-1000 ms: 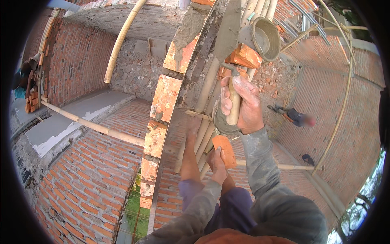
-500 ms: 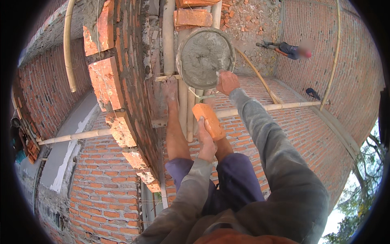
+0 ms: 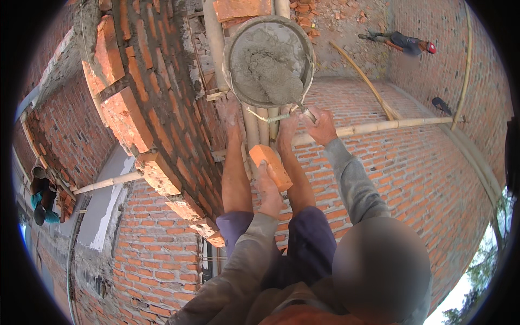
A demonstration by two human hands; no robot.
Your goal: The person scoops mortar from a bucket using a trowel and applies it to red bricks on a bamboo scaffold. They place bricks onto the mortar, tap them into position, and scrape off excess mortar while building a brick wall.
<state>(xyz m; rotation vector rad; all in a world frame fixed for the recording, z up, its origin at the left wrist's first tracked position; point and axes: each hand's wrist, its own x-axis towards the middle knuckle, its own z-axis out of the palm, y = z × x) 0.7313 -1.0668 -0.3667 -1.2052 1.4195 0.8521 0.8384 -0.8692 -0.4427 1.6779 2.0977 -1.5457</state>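
Observation:
My left hand [image 3: 269,190] is closed around an orange brick [image 3: 273,167], held over my legs with the thumb along its top. My right hand [image 3: 320,126] grips the handle of a trowel [image 3: 308,115] at the near right rim of a round bucket [image 3: 229,66]. Grey mortar [image 3: 265,62] fills much of that bucket, and a heap of it at the near right side hides the trowel's blade. The bucket's bail [image 3: 271,118] hangs down on the near side. To my left stands a brick wall [image 3: 162,103] with mortar joints and a row of bricks [image 3: 127,119] along its edge.
Bamboo poles [image 3: 252,127] run beneath my bare feet. Another bamboo pole [image 3: 374,128] crosses to the right. More bricks [image 3: 242,9] lie beyond the bucket. One person [image 3: 406,43] is far off at the upper right, another [image 3: 44,200] at the far left. A string [image 3: 82,32] hangs by the wall.
My right hand has drawn back slightly toward me and to the right, and the trowel's handle now shows. Mortar is heaped at the bucket's near right. The brick stays in my left hand.

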